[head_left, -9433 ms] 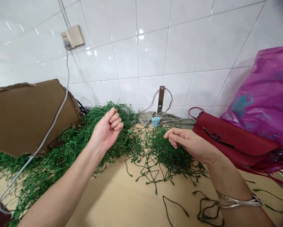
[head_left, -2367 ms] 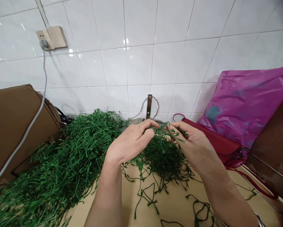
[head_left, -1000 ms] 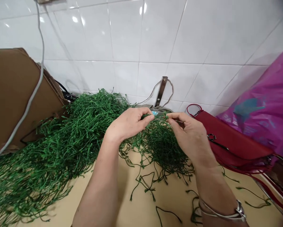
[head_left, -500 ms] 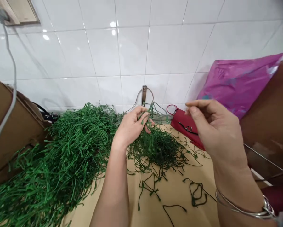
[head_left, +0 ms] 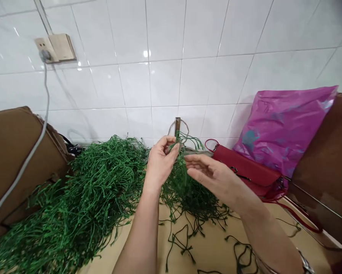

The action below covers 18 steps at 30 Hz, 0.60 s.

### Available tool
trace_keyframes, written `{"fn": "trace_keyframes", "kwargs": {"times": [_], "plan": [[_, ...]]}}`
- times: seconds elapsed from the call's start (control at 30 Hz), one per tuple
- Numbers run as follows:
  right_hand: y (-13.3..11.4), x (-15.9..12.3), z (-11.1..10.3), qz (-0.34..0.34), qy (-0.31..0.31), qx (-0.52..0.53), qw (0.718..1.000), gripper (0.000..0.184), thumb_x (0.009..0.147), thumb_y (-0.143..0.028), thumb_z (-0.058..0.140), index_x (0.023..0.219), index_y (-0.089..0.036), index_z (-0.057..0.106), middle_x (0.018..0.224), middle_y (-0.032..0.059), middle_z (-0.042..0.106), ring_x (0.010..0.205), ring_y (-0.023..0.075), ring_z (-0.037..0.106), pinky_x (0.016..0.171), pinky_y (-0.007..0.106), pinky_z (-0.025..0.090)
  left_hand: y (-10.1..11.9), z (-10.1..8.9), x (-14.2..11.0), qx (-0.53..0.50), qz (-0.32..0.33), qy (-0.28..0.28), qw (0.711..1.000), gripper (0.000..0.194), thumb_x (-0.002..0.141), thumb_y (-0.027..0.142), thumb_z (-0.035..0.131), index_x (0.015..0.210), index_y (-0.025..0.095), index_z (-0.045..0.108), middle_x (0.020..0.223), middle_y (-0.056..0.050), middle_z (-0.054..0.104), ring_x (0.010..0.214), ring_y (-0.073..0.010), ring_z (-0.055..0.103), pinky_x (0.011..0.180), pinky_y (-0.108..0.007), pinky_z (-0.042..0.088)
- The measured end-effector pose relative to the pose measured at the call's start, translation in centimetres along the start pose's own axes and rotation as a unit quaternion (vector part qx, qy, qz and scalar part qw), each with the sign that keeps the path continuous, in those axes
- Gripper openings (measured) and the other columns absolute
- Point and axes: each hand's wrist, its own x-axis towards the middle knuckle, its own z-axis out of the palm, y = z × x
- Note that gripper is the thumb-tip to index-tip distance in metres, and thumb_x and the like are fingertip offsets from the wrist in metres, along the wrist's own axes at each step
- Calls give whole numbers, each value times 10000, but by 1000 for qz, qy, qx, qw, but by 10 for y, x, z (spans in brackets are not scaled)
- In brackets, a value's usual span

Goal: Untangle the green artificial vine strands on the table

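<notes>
My left hand (head_left: 161,161) is raised over the table, its fingers pinched on a few green plastic strands (head_left: 188,140) that arch up from its fingertips. My right hand (head_left: 209,175) hovers just right of it, fingers stretched toward the left hand, holding nothing I can see. Beneath both hands lies a small dark green tangle of strands (head_left: 193,194). A much larger pile of brighter green strands (head_left: 82,198) spreads across the left side of the tan table (head_left: 213,251).
A brown cardboard box (head_left: 13,152) stands at the left, with a grey cable (head_left: 31,152) hanging from a wall socket (head_left: 55,47). A red purse (head_left: 245,169), a magenta plastic bag (head_left: 282,125) and another brown box (head_left: 327,160) sit at the right. Loose strands (head_left: 242,255) lie near the front edge.
My right hand has come down from its raised position at the right and moved left, close to my left hand. My left hand keeps its pinch on the strands.
</notes>
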Motion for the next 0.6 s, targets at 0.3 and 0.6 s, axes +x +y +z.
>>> {"fn": "trace_keyframes", "kwargs": {"times": [0.3,0.6], "plan": [[21,9,0,-18,54,-6,998,240,900,-374,504,985,-211,658,820,31,661,740,178,595,650,307,473,-8,-5,5,-62,-21,-3,998,350,754,452,811,827,147,655,703,5,661,623,-101,588,660,-231,480],[6,-1,-24,18,22,106,994,334,877,-503,657,1008,-198,695,834,25,645,740,156,565,660,280,458,10,-2,-3,-184,-99,-7,978,410,606,379,925,850,169,670,706,47,644,569,-63,554,593,-200,464]]}}
